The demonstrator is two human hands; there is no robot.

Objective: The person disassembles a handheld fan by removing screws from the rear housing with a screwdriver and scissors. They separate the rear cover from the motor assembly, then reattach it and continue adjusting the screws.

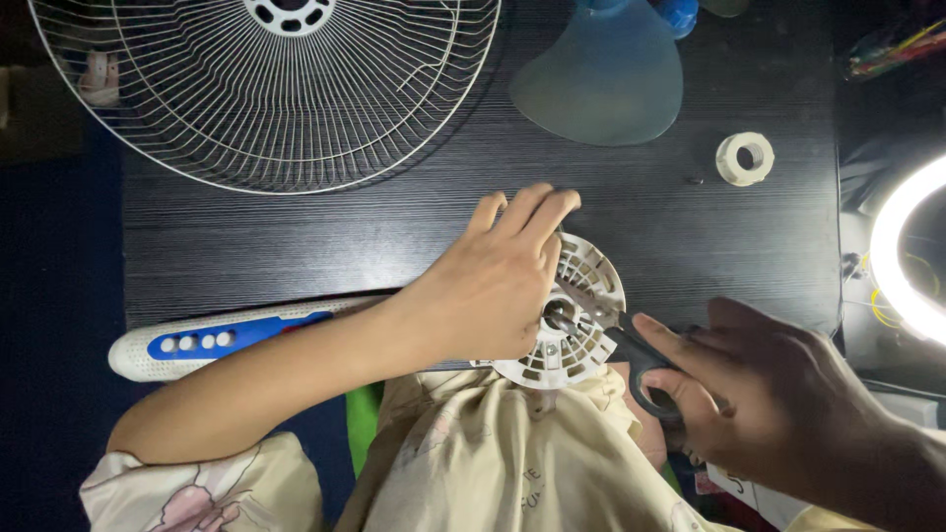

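Note:
My left hand (493, 286) lies flat over a white round slotted plastic disc (594, 271) at the near edge of the black table (345, 236), pressing it down. My right hand (759, 394) grips the black handles of a pair of scissors (628, 347). The scissor tips point at the dark hub in the middle of the disc, just beside my left thumb. A cream printed garment lies under the disc's near edge.
A white wire fan grille (266, 89) covers the far left of the table. A translucent blue fan blade (601, 74) lies at the far middle, with a small white ring nut (744, 158) to its right. A white and blue control bar (197, 340) lies along the near left edge. A lit ring light (902, 266) stands at the right.

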